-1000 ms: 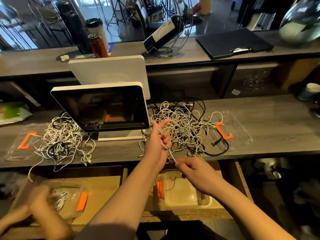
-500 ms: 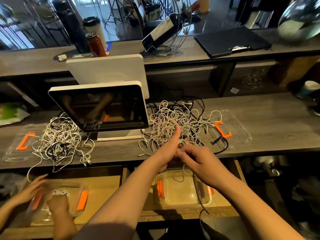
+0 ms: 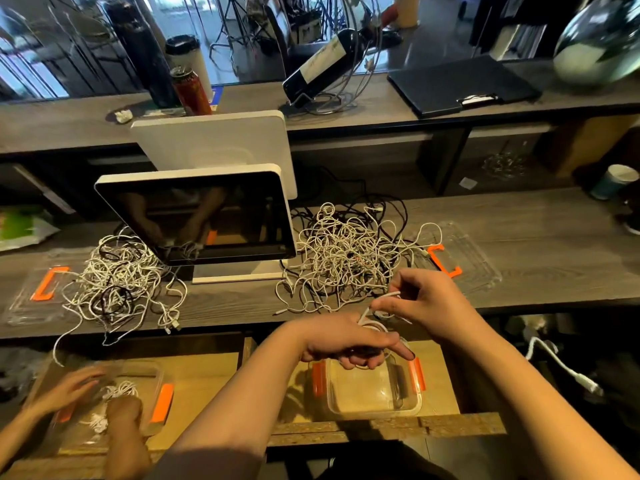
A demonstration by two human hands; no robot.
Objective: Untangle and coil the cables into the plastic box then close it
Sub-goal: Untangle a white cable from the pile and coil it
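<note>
A tangled heap of white and black cables (image 3: 349, 254) lies on the grey counter right of a tilted screen. My left hand (image 3: 349, 341) hovers over the clear plastic box (image 3: 372, 393) with orange clips, its fingers curled round a small coil of white cable (image 3: 375, 327). My right hand (image 3: 427, 303) is just above and to the right, pinching the same white cable's loose end. The box's clear lid (image 3: 464, 254) with an orange clip lies on the counter at the right of the heap.
A white-framed screen (image 3: 201, 216) stands mid-counter. A second cable heap (image 3: 117, 285) and lid (image 3: 38, 292) lie at the left. Another person's hands (image 3: 93, 396) work in a second box (image 3: 152, 396) at lower left. A white cable (image 3: 564, 368) hangs lower right.
Both my hands came down from the heap toward the box. The white cable is now wound into a small coil at my left hand, and my right hand has drawn apart to the right.
</note>
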